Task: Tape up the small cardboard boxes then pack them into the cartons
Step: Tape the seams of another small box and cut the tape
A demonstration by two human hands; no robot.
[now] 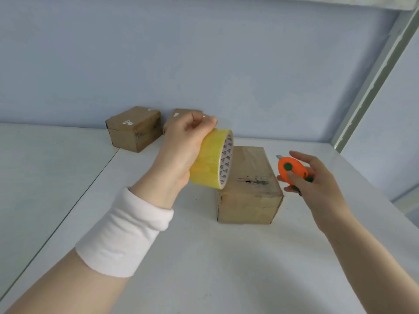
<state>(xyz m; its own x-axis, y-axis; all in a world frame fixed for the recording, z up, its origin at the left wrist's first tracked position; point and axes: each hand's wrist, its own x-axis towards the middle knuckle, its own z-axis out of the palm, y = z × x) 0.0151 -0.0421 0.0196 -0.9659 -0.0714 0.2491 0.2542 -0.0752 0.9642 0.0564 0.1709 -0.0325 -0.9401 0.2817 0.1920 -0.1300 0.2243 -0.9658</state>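
Closest in, lower left: bare left forearm with a white wristband (122,234) round the wrist, reaching across the white table (204,268). Beyond the band: left hand (179,150), raised off the table, gripping a yellow tape roll (209,159). Fingers (199,122) curled over the roll's upper far rim, palm against the yellow outer face. Roll on edge, white printed core facing right. Lowest part of the roll over the near left corner of the nearest box (249,191); touching the cardboard or just above it, cannot tell.

On the other side, at about the same depth: right hand (319,186), also in the air, holding an orange cutter (292,169) with green dots. Thumb (292,177) pressed on the cutter's lower face, index finger stretched out above it, remaining fingers curled behind. Small grey blade tip poking out at the upper left. Cutter just beside the box's right edge, apart from it.

Between the two hands: nearest box, brown cardboard, closed, flat on the table, dark smudge on its top face.

Farther back, against the pale blue wall (204,64): far left box (133,130), closed, small label on top. Just right of it, far right box (175,115), mostly hidden behind the left hand. At the far right, a pale metal post (374,82) slanting upward.
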